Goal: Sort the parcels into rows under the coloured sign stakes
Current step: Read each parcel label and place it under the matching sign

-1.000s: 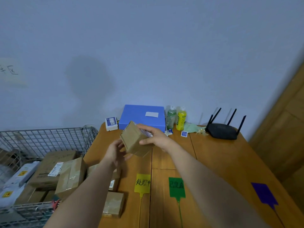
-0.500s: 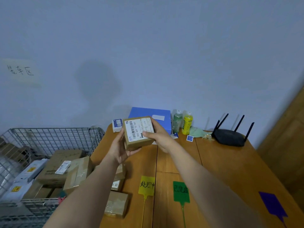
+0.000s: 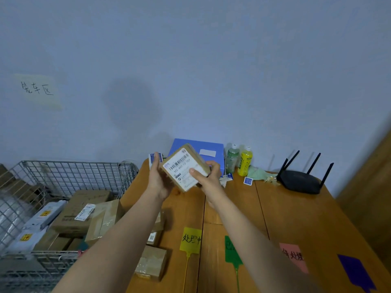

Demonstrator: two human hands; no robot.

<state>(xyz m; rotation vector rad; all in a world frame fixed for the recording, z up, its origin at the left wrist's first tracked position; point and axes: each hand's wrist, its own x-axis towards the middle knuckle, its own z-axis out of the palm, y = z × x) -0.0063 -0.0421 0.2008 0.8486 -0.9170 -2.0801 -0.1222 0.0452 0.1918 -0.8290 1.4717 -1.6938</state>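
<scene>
A small brown parcel with a white barcode label is held up above the wooden table, label facing me and tilted. My left hand grips its left side and my right hand grips its right side, thumb on the label. On the table near me lie a yellow sign stake, a green sign stake, a pink sign stake and a purple sign stake. Brown parcels lie left of the yellow stake, partly hidden by my left arm.
A wire cart at the left holds several cardboard boxes and grey mail bags. At the table's far edge stand a blue box, two drink bottles, a black router and small cards. A wooden panel rises at right.
The parcel was turned so its label faces me, then tilted further. Both hands raised it slightly, and the view shifted up, bringing the pink stake into sight.
</scene>
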